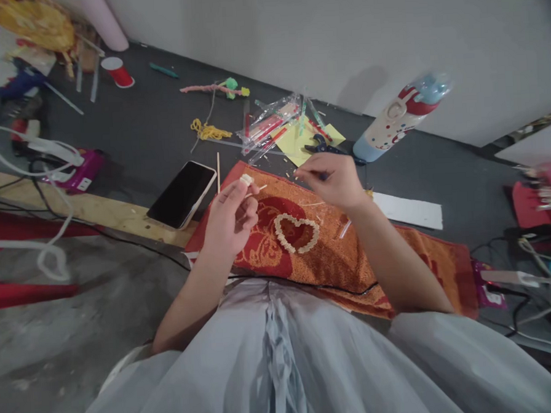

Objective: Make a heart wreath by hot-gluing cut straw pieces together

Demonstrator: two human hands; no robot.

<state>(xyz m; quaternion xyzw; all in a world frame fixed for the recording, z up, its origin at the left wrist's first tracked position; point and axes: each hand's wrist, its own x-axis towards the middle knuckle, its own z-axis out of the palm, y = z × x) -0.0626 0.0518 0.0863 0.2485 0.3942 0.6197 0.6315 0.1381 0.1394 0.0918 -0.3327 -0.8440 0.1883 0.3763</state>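
Note:
My left hand (233,216) is closed, pinching a small cream-coloured piece (246,179) between thumb and forefinger. A thin pale stick (261,187) pokes out by its fingers. My right hand (332,177) is closed with fingertips pinched together above the towel's far edge; anything between them is too small to make out. Dark-handled pliers (323,146) lie just beyond it on a yellow paper (295,145), with tiny pale bits scattered nearby. Between my hands, a heart outline of short pale pieces (281,238) rests on the orange and red towel (336,262).
A black-screened phone (182,194) lies left of the towel. Plastic-wrapped sticks (269,128) and a bottle (391,126) stand toward the wall. A glue gun (22,81), red thread spool (117,72) and cables (54,209) occupy the left. A white strip (409,210) lies right.

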